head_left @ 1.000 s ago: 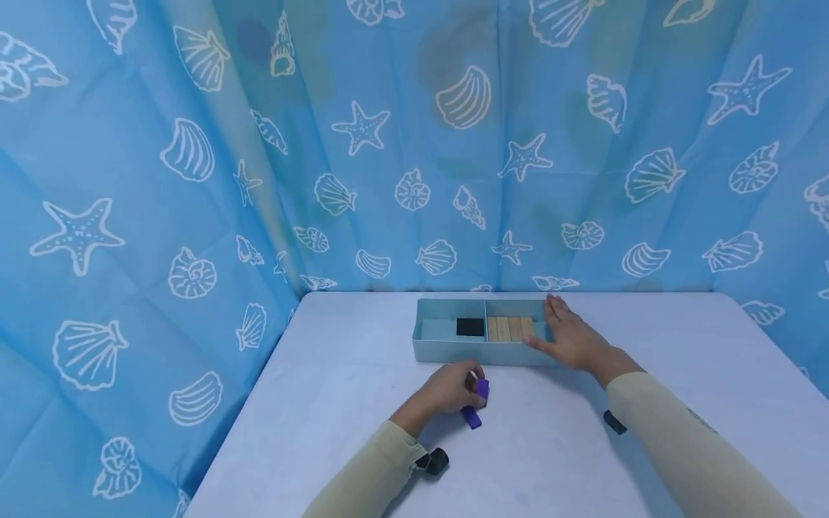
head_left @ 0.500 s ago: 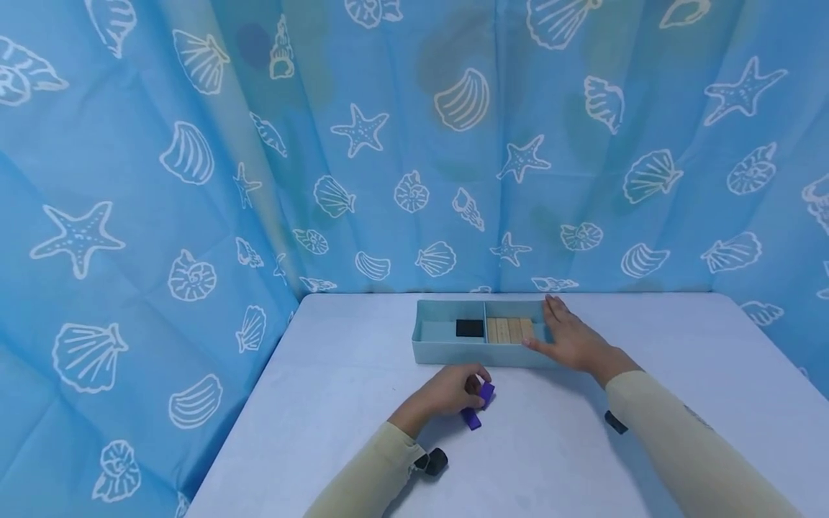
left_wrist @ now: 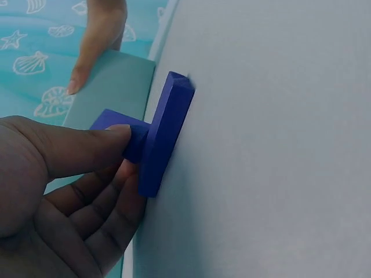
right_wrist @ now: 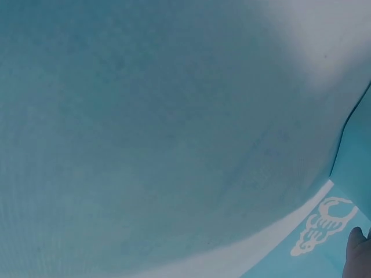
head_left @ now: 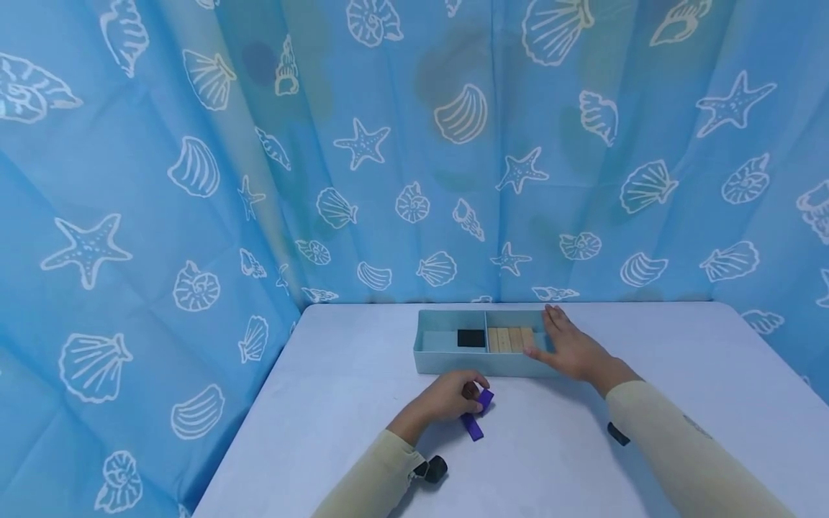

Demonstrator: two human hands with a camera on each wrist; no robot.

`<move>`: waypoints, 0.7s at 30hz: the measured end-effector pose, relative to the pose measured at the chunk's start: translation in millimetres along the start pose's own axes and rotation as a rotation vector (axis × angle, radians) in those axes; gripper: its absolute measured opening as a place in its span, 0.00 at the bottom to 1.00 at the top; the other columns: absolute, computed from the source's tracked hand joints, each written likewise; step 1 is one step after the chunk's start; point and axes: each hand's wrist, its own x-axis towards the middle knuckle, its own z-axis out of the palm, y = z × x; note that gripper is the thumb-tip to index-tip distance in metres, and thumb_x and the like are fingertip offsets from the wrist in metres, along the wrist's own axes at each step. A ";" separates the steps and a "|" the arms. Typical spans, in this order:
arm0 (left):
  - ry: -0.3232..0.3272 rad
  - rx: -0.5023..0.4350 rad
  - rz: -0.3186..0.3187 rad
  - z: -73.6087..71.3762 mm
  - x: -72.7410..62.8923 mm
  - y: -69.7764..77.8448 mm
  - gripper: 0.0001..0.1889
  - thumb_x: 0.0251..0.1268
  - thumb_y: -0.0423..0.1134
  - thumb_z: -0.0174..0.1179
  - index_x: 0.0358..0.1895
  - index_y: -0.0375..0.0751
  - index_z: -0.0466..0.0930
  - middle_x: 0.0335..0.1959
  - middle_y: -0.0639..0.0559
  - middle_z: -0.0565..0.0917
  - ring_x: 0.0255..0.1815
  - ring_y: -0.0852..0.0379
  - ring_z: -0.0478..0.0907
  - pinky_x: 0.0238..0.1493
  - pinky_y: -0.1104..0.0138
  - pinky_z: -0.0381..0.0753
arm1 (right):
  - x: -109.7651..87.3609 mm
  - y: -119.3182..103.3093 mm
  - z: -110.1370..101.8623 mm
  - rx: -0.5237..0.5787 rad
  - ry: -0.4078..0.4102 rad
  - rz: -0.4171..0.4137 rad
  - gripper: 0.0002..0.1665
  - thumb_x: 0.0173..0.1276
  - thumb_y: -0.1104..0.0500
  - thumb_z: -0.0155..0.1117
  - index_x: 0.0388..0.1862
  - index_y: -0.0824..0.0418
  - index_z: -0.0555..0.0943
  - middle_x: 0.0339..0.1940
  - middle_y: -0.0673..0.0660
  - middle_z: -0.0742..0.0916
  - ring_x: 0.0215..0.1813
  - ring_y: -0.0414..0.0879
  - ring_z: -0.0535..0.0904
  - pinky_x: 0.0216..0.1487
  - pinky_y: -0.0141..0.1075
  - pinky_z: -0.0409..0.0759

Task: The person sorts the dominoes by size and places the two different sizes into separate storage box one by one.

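In front of the box, my left hand (head_left: 448,396) pinches a small purple block (head_left: 486,400) between thumb and fingers. A second purple block (left_wrist: 167,136) lies on the white table, its side right against the held one in the left wrist view. The light blue box (head_left: 453,364) has two compartments. A black block (head_left: 470,338) lies in the left one, and several pale wooden blocks (head_left: 510,339) stand in a row in the right one. My right hand (head_left: 573,350) rests with straight fingers on the right end of the box, thumb at the front rim.
A white cloth covers the table (head_left: 544,460). Behind and to the left hangs a blue curtain (head_left: 388,144) with white shells and starfish. Dark wrist devices sit under both sleeves, the left one (head_left: 435,469) close over the cloth.
The purple block in my left hand has turned from upright to slanted. The head view has tilted up a little. My right hand has stayed on the box.
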 end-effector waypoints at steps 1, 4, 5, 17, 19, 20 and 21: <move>0.002 -0.003 -0.004 -0.4 -0.7 -0.2 0.16 0.61 0.32 0.67 0.51 0.49 0.81 0.33 0.62 0.78 0.35 0.65 0.75 0.40 0.70 0.77 | -0.5 0.0 0.2 0.000 -0.002 -0.003 0.64 0.65 0.25 0.49 0.76 0.73 0.43 0.78 0.70 0.46 0.77 0.65 0.36 0.71 0.61 0.46; -0.001 -0.060 -0.008 -4.1 -2.1 0.3 0.18 0.61 0.33 0.67 0.54 0.50 0.80 0.34 0.62 0.78 0.36 0.64 0.76 0.39 0.69 0.78 | -0.5 1.2 0.5 -0.016 -0.001 -0.010 0.64 0.66 0.25 0.48 0.77 0.73 0.43 0.78 0.70 0.46 0.77 0.65 0.36 0.71 0.60 0.47; -0.005 -0.097 -0.008 -6.0 -2.3 0.7 0.18 0.61 0.33 0.67 0.55 0.50 0.79 0.35 0.61 0.79 0.36 0.63 0.77 0.39 0.68 0.78 | -0.4 1.6 0.4 -0.020 0.002 -0.014 0.64 0.66 0.25 0.48 0.77 0.73 0.43 0.78 0.70 0.46 0.77 0.65 0.37 0.71 0.60 0.47; -0.037 -0.425 0.043 -40.3 -2.0 -2.4 0.23 0.64 0.28 0.62 0.62 0.42 0.75 0.39 0.49 0.80 0.38 0.53 0.82 0.41 0.63 0.83 | 1.3 3.2 4.0 -0.019 0.018 -0.022 0.65 0.65 0.23 0.46 0.76 0.73 0.43 0.78 0.70 0.47 0.77 0.65 0.38 0.71 0.59 0.46; -0.024 -0.406 0.037 -48.6 0.1 -3.0 0.22 0.65 0.30 0.62 0.63 0.42 0.75 0.40 0.49 0.80 0.38 0.53 0.82 0.41 0.62 0.83 | 0.8 4.1 4.0 -0.021 0.025 -0.023 0.65 0.65 0.24 0.47 0.76 0.73 0.43 0.78 0.70 0.47 0.77 0.65 0.39 0.71 0.59 0.47; -0.015 -0.399 0.033 -53.2 1.0 -2.9 0.23 0.65 0.31 0.62 0.63 0.41 0.74 0.40 0.49 0.80 0.38 0.53 0.82 0.41 0.62 0.83 | 0.2 4.2 3.5 -0.024 0.031 -0.025 0.64 0.65 0.24 0.48 0.76 0.73 0.44 0.78 0.70 0.48 0.77 0.65 0.39 0.72 0.59 0.47; -0.002 -0.384 0.025 -57.7 2.2 -2.9 0.23 0.65 0.32 0.63 0.63 0.41 0.74 0.40 0.49 0.80 0.39 0.53 0.81 0.40 0.62 0.83 | -0.3 4.2 2.8 -0.023 0.034 -0.029 0.64 0.65 0.25 0.48 0.76 0.74 0.44 0.78 0.70 0.48 0.77 0.65 0.40 0.72 0.59 0.47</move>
